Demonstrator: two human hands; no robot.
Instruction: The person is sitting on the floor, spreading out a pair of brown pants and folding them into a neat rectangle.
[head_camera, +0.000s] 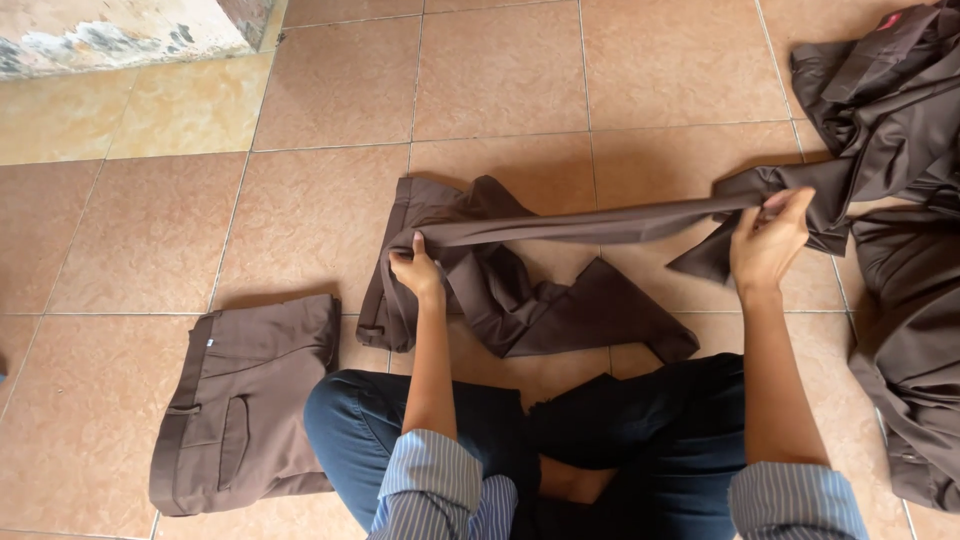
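Note:
A pair of brown trousers (540, 300) is stretched above the tiled floor in front of my crossed legs. My left hand (415, 268) grips the trousers at the waist end, low and to the left. My right hand (768, 240) pinches the other end of the same taut band of cloth, held up on the right. The rest of the garment hangs down and lies crumpled on the tiles between my hands.
A folded pair of brown trousers (240, 405) lies on the floor at my left knee. A heap of unfolded brown garments (890, 120) fills the right side. A worn wall base (110, 35) stands at the far left. Terracotta tiles (500, 70) cover the floor.

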